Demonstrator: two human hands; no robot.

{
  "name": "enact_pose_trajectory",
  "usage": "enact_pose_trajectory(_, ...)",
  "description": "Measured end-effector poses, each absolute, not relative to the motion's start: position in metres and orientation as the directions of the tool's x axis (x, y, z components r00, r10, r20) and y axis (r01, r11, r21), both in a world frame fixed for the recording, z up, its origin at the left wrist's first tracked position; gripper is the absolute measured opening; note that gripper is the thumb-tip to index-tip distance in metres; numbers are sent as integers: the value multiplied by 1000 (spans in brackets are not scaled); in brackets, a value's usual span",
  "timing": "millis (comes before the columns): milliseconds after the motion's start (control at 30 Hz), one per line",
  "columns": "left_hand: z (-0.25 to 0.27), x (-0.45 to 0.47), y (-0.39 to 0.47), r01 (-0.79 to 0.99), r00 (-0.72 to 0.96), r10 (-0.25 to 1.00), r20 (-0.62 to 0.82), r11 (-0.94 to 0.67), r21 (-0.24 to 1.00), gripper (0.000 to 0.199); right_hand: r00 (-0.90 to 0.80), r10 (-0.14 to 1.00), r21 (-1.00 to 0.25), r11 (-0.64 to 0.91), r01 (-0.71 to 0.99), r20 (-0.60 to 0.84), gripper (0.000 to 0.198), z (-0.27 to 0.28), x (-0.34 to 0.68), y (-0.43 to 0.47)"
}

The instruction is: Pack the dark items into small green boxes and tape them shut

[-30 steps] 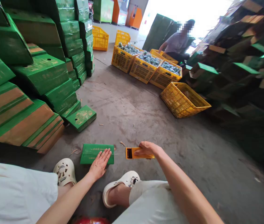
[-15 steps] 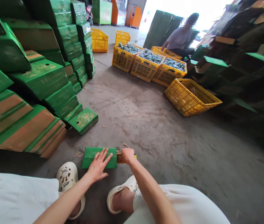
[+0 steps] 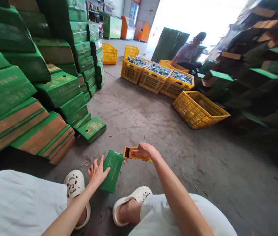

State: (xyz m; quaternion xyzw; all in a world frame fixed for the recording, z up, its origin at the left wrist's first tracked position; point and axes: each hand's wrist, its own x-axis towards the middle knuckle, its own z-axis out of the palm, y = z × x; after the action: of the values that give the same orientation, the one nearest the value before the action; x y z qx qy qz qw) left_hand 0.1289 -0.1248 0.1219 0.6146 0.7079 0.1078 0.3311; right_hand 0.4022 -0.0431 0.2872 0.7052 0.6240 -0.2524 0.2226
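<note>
A small green cardboard box (image 3: 112, 171) sits turned at an angle on the floor between my feet. My left hand (image 3: 98, 173) is at its left side with fingers spread, the thumb over the top face; firm contact is hard to make out. In my right hand (image 3: 146, 150) is an orange handheld tool (image 3: 128, 152) with a black patch near its front end; its exact kind is unclear. My fingers wrap around its body, and its front end is just beside the box's upper right corner.
Green cartons (image 3: 70, 95) are stacked at the left, with one flat green box (image 3: 92, 129) on the floor. Yellow crates (image 3: 151, 82) with shiny wrapped items stand ahead, a person (image 3: 188, 52) behind them. A tilted yellow crate (image 3: 198, 109) lies right, near piled boxes (image 3: 247, 95).
The green box has turned from lying crosswise to a slant. My left hand has moved from its top to its left side. My right hand has moved up and right with the orange tool.
</note>
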Motion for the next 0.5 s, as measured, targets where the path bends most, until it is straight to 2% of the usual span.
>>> enact_pose_trajectory(67, 135, 124, -109, 540, -30, 907, -420, 369, 757, 61, -9, 749, -90, -67, 994, -662, 57, 301, 400, -52)
enact_pose_trajectory(133, 147, 122, -98, 245, 85, 819, -567, 535, 809, 53, -124, 732, -219, -36, 975, -671, 61, 310, 395, -64)
enact_pose_trajectory(200, 154, 125, -96, -8, 297, 675, -676, 709, 705, 55, -213, 725, -349, -41, 936, -656, 66, 316, 389, -78)
enact_pose_trajectory(300, 153, 128, -105, -290, 566, 505, -651, 862, 416, 43, -288, 728, -488, -72, 870, -622, 71, 317, 382, -97)
enact_pose_trajectory(333, 150, 128, -108, -338, 591, 501, -632, 866, 369, 36, -305, 728, -516, -78, 853, -614, 72, 316, 381, -103)
enact_pose_trajectory(400, 145, 128, -113, -384, 581, 532, -616, 846, 370, 26, -323, 732, -546, -81, 834, -600, 72, 312, 381, -112)
enact_pose_trajectory(500, 142, 127, -114, -314, 533, 609, -588, 787, 531, 27, -317, 742, -549, -81, 832, -591, 71, 305, 381, -121)
